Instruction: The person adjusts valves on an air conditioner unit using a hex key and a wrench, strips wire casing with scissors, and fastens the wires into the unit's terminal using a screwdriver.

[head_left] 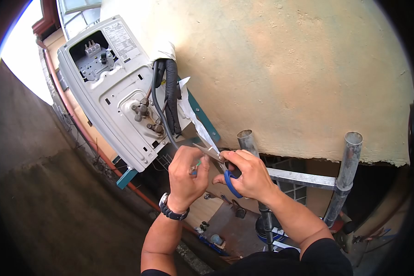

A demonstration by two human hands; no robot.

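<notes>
My left hand (188, 177), with a dark watch on its wrist, is closed around the end of a black electrical cable (157, 103). Small bits of green and blue wire show at its fingers. In my right hand (249, 177) are scissors (232, 183) with blue handles, their blades apart and pointing up and left, close by the left fingertips. The cable comes down past the air conditioner outdoor unit (108, 103), beside black-wrapped pipes (171, 94). A strip of white tape (198, 126) hangs behind the blades. Whether the blades touch a wire, I cannot tell.
The unit's terminal block (93, 47) is exposed through an uncovered opening. A teal bracket (206, 118) supports the unit beside a rough plaster wall (285, 73). Metal scaffold tubes (349, 158) stand at the right. Far below is a floor (237, 227) with tools on it.
</notes>
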